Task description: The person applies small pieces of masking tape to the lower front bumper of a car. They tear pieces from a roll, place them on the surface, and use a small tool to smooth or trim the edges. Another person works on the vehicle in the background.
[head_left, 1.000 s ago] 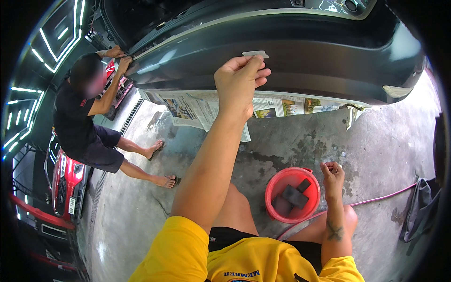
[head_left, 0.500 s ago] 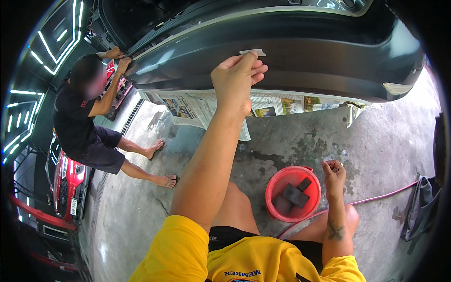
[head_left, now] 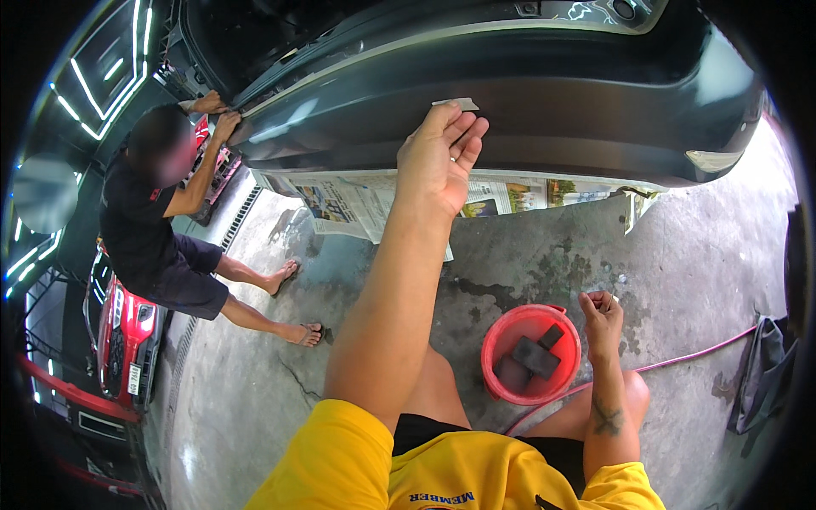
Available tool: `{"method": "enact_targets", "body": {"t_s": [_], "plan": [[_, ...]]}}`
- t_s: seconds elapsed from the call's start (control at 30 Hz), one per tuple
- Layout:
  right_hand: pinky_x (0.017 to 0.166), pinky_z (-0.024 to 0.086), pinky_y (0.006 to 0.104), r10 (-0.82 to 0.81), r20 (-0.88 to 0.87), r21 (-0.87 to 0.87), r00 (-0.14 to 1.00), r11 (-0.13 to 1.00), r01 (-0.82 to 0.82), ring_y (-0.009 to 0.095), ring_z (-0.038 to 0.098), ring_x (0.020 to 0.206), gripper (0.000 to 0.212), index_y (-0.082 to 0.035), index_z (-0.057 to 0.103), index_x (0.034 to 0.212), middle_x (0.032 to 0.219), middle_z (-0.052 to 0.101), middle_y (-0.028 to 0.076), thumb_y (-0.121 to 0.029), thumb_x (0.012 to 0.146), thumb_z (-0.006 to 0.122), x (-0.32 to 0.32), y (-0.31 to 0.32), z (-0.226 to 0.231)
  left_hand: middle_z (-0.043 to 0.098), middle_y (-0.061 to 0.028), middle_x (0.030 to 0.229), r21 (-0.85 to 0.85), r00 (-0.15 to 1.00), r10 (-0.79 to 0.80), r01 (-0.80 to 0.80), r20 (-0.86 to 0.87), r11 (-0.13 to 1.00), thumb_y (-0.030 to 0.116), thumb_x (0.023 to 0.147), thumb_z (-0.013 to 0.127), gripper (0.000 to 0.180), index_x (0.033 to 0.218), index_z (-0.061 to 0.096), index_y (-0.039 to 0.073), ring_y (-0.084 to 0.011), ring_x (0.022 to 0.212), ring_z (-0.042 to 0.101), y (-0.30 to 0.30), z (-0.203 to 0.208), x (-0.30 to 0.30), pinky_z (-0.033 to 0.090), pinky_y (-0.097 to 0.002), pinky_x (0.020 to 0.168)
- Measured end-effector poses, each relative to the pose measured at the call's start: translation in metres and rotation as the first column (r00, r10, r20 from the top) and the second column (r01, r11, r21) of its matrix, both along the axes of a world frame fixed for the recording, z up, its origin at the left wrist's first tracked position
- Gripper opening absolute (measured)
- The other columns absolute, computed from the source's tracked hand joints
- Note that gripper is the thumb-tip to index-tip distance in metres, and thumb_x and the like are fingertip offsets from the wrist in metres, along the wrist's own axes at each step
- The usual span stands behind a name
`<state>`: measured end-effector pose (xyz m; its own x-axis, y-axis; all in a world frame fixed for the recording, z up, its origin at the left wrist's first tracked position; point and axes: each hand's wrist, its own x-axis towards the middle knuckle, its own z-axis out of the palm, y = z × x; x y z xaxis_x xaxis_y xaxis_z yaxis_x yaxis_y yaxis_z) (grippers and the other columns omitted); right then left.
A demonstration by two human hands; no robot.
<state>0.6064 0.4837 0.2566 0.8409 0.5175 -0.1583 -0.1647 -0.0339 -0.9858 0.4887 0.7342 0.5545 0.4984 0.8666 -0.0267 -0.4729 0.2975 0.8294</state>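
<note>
A dark grey car bumper stretches across the upper part of the view. My left hand reaches up to it, its thumb and fingers closed on a small pale piece of sandpaper that touches the bumper's face. My wrist is turned so that the palm side shows. My right hand hangs over my right knee, fingers curled in, nothing visible in them. Beside it on the floor stands a red bucket holding several dark blocks.
Newspaper hangs masked along the bumper's lower edge. At left a co-worker bends with both hands at the car's far end. A pink hose crosses the concrete floor. Dark cloth hangs at right; a red car stands behind the co-worker.
My left hand has rolled over, its palm side now more in view, and the sandpaper sits slightly lower in the picture. My right hand has hardly moved.
</note>
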Motion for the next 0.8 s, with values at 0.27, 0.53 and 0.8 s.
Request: {"method": "enact_targets", "body": {"t_s": [0.27,0.53,0.8], "plan": [[0.055,0.039,0.0249,0.024,-0.074,0.128,0.997,0.992,-0.014,0.008,0.047,0.058,0.028,-0.001,0.068,0.098,0.074,0.056,-0.001,-0.027,0.108,0.063,-0.011,-0.005,0.002,0.067,-0.0066,0.105,-0.155,0.985,-0.052,0.078,0.166,0.985,0.017,0.096,0.075,0.02,0.104,0.064,0.004,-0.0188,0.096,0.07,-0.007,-0.034,-0.027,0.059,-0.0274,0.082],[0.058,0.048,0.0346,0.745,-0.286,0.767,0.603,0.555,-0.321,0.015,0.049,0.052,0.04,-0.002,0.063,0.105,0.067,0.047,0.001,-0.039,0.112,0.05,-0.082,-0.022,0.073,0.069,-0.0009,0.104,0.097,0.848,-0.415,0.468,-0.329,0.879,0.037,0.106,0.067,0.042,0.136,0.061,0.009,-0.0117,0.092,0.065,-0.094,-0.223,-0.101,0.052,-0.0294,0.079],[0.079,0.056,0.0377,0.216,-0.474,0.285,0.854,0.955,-0.083,0.025,0.071,0.081,0.057,0.001,0.06,0.129,0.089,0.072,0.014,-0.051,0.113,0.041,-0.12,0.031,0.089,0.054,0.0045,0.078,-0.351,0.803,-0.596,0.552,-0.023,0.757,0.024,0.106,0.066,0.024,0.128,0.063,0.013,-0.0077,0.066,0.053,-0.063,-0.279,-0.121,0.051,-0.0274,0.067]]}}
